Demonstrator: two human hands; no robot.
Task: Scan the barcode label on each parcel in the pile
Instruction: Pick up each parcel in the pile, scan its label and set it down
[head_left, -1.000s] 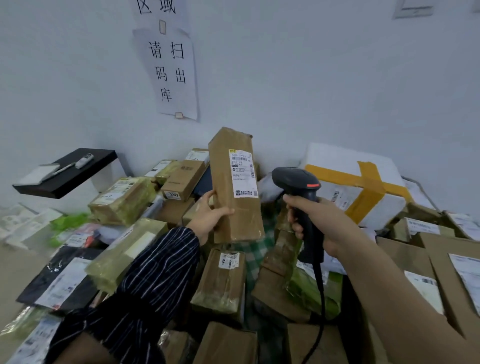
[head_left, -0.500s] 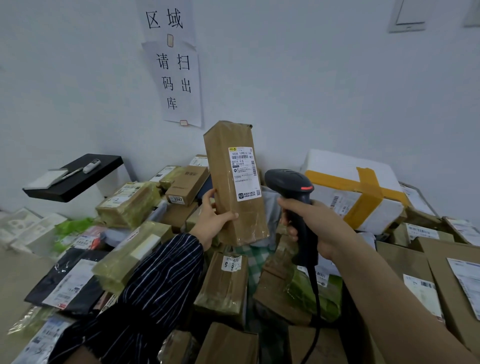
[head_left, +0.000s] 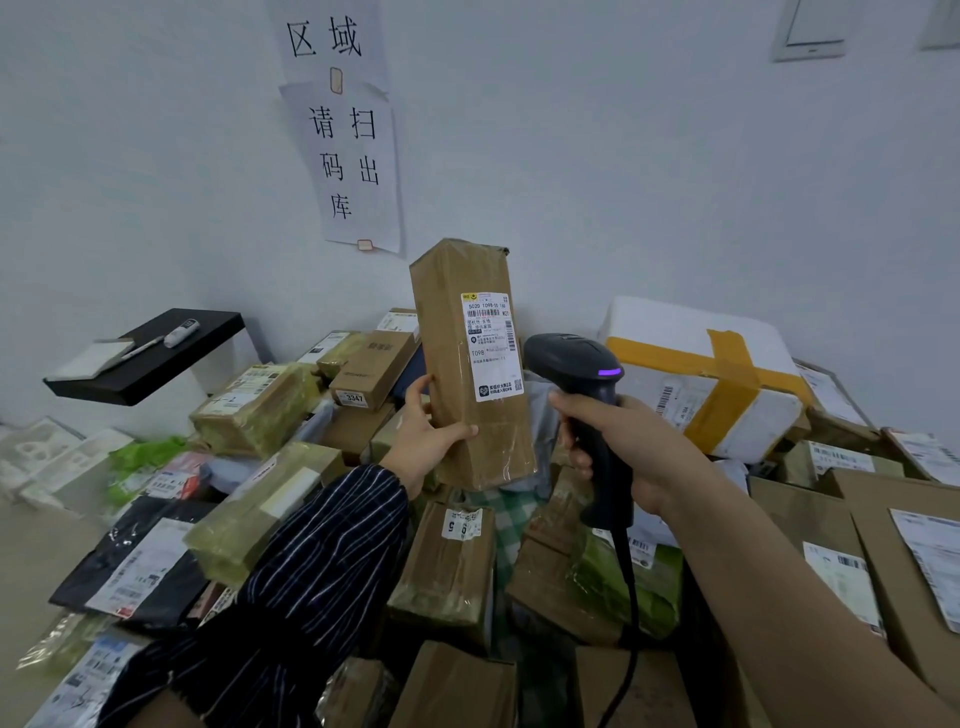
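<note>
The left hand (head_left: 431, 439) gripped a tall brown parcel (head_left: 470, 364) near its lower end, thumb across the front, and held it upright above the pile of parcels (head_left: 452, 566) with its white barcode label (head_left: 491, 345) facing the camera. The right hand (head_left: 623, 447) was clenched round the handle of a black scanner (head_left: 582, 384), just beside the parcel on its right. A purple light glowed on the scanner's head. A white foam box (head_left: 675, 364) crossed with yellow tape sat behind.
</note>
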